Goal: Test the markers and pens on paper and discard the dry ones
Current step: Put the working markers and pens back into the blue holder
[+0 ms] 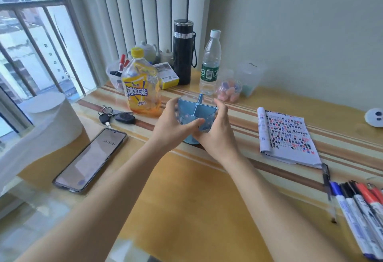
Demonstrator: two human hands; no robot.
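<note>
A blue pen holder (pixel 196 109) with a cross divider stands on the table's middle, and its compartments look empty. My left hand (pixel 173 125) grips its left side and my right hand (pixel 217 131) grips its right side, thumbs meeting at the front. Several markers (pixel 360 210), blue, black and red capped, lie in a row at the right edge. A thin pen (pixel 327 187) lies beside them. The test paper (pixel 288 135), a notebook covered in red, blue and black marks, lies open to the right of the holder.
A yellow iced tea bottle (pixel 141 87), black flask (pixel 183 52), water bottle (pixel 210 65) and clear cups (pixel 248 77) stand behind the holder. A plastic cup holding red markers (pixel 118 71) sits at the back left. Keys (pixel 118 116), a phone (pixel 91 160) and a paper roll (pixel 51 116) lie at left.
</note>
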